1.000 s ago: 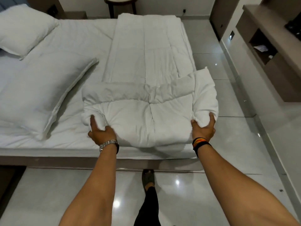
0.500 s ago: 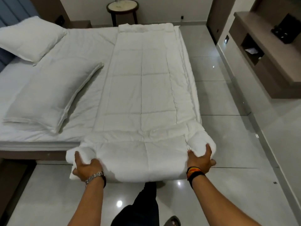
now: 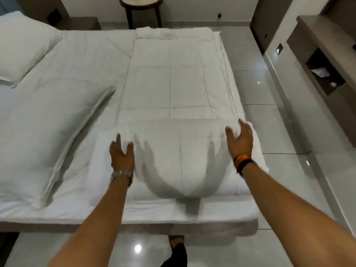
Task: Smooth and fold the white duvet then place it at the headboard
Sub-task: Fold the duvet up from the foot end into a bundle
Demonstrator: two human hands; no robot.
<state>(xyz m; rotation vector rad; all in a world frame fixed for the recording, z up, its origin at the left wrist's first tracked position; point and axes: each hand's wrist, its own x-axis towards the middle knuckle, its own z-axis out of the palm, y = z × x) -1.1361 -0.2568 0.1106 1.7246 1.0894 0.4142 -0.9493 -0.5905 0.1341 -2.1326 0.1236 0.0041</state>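
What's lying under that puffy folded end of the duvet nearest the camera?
The rest of the white duvet, a long folded strip, runs under the folded end, on the bed. Anything beneath the bulge itself is covered.

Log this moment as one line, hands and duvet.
stage: folding | left hand: open, on the fold's left end | right hand: open, at its right end | duvet: long strip, near end folded over | headboard placement: not done

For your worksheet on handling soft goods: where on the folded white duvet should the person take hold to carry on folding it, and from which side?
Probably the two outer ends of the thick near fold of the duvet, one hand per end, coming from the bed's near edge. The fold runs crosswise, bulging in the middle. The open left hand and right hand already sit near those ends, so even grips there should keep the fold from sagging.
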